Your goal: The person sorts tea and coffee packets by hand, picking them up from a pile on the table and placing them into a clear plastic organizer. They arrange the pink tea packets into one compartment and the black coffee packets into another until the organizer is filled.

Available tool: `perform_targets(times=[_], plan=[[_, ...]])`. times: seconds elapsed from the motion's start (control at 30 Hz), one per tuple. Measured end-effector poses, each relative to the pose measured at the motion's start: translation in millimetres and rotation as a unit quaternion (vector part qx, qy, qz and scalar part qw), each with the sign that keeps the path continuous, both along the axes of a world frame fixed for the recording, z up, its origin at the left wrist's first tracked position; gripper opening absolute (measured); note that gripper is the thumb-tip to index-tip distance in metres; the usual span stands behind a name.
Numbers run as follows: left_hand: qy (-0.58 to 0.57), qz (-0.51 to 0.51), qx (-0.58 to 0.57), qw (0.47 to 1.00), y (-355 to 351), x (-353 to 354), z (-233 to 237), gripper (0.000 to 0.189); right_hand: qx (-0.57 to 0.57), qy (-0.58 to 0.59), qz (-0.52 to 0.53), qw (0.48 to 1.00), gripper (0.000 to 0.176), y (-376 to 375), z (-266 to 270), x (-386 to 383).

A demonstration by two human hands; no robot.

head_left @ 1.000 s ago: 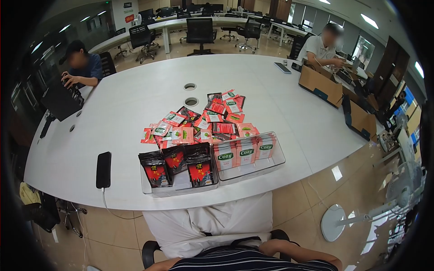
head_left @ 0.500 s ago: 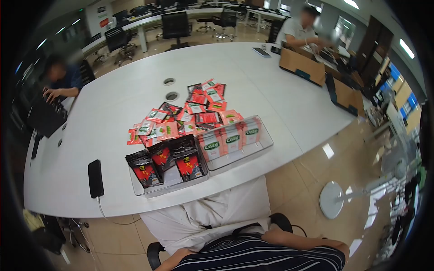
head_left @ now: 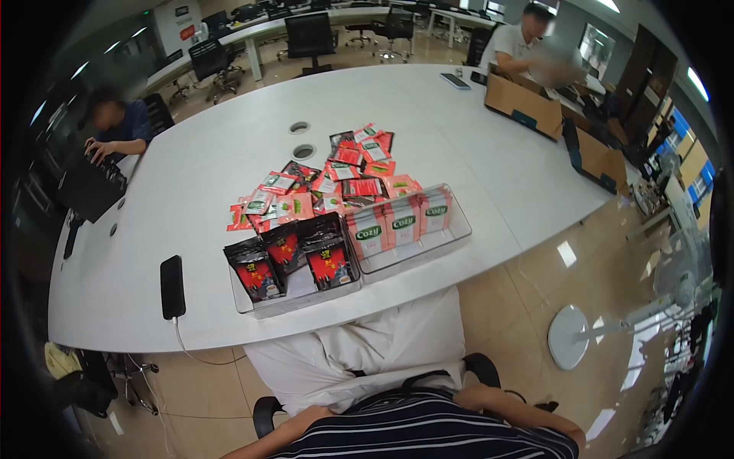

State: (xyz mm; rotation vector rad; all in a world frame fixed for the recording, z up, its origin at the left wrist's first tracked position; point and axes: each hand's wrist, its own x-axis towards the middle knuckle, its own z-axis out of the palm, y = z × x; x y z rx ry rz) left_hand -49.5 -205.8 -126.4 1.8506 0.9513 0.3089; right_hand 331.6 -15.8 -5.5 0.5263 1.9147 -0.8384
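Neither of my hands shows; only parts of my arms are visible beside my striped shirt at the bottom. Nearest to me on the table, a clear plastic bin (head_left: 264, 308) holds several black and red packets (head_left: 330, 264) standing upright. Joined close at its right, a second clear bin (head_left: 459, 236) holds pink and white packets marked "Cozy" (head_left: 403, 222) along its far side. Behind both bins lies a loose pile of mixed pink, red and black sachets (head_left: 294, 205), overlapping one another.
A black phone (head_left: 173, 287) with a white cable lies left on the white table (head_left: 428, 115). Open cardboard boxes (head_left: 527, 107) stand at the far right by a person. Another person at the left handles a black box (head_left: 90, 183). A light phone (head_left: 455, 81) lies at the far edge.
The view has shifted slightly, so the table and its contents appear a little further right and higher. The bins, packets and pile keep their arrangement.
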Motion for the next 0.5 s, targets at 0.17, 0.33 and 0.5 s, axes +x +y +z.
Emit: perform_targets(times=[0.17,0.33,0.5], plan=[[0.056,0.000,-0.001,0.998,14.6,9.8,60.7,0.019,-0.053,-0.049,-0.031,0.997,0.040,1.5,-12.1,5.4],[0.089,-0.005,-0.047,0.995,15.2,9.7,57.0,0.032,-0.106,-0.001,-0.018,0.994,0.043,22.2,-16.6,1.1],[0.018,0.062,-0.103,0.993,54.7,14.1,117.6,0.015,-0.121,0.183,-0.164,0.962,0.026,68.5,53.1,-20.9]])
